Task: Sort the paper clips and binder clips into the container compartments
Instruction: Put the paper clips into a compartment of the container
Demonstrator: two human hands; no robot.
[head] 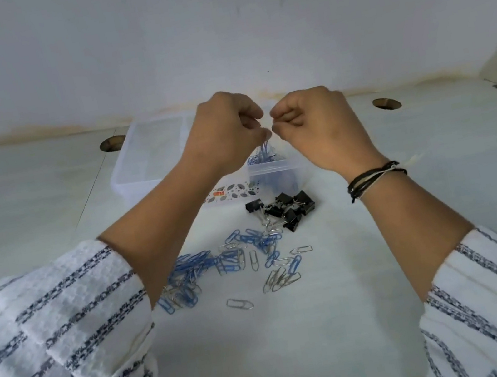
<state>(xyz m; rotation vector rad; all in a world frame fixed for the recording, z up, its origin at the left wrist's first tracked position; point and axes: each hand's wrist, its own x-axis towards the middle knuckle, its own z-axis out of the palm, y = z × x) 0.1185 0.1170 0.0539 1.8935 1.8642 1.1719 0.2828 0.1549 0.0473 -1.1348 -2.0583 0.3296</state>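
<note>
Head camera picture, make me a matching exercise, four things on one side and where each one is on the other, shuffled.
Things:
1. black binder clips
2. blue paper clips already sorted
3. loose paper clips
4. black cords

Places:
A. around the right wrist
B. spread on the table, nearest the person
C. in the container's right compartment
D. heaped on the table just in front of the container

Pairs: 1-D, 2-C, 3-B, 4-A

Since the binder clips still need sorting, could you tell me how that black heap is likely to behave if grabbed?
The binder clips lie piled with their wire handles crossing, so several would probably lift together in a tangle. They look boxy and flat-sided, so they are unlikely to roll. They are probably stiff and heavier than the paper clips beside them.
</note>
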